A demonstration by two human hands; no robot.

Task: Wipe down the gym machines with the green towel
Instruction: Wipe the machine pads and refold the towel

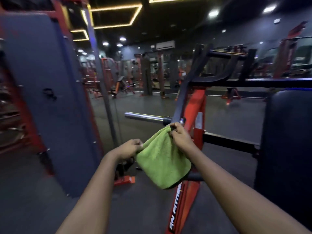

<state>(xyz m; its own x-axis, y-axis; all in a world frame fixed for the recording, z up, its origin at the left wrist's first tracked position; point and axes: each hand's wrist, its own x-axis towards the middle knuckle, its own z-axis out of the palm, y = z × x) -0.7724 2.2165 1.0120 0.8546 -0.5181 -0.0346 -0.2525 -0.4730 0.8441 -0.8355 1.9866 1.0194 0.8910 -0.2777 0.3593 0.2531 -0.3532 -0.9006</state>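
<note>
Both of my hands are clamped on the green towel (pixel 162 161). My left hand (pixel 130 147) curls its fingers and thumb onto the near left edge. My right hand (pixel 179 135) pinches the bunched top corner, higher and farther out.

The cloth hangs in the air between them, soft and fuzzy, folded into a loose pouch with a rounded lower edge. It hangs in front of a slanted red frame (pixel 197 108) of painted steel with white lettering low on its leg; whether it touches the frame I cannot tell.

Just beyond my right hand, a smooth chrome sleeve (pixel 143 116) juts left from that frame, round and shiny. Above it rise bent black tube handles (pixel 219 65). A thick black pad (pixel 287 132) with a slight sheen stands at my right. At my left is a flat grey-blue panel (pixel 42 81), dotted with bolts and edged in red. Under everything lies a dark matte floor (pixel 143 208).
</note>
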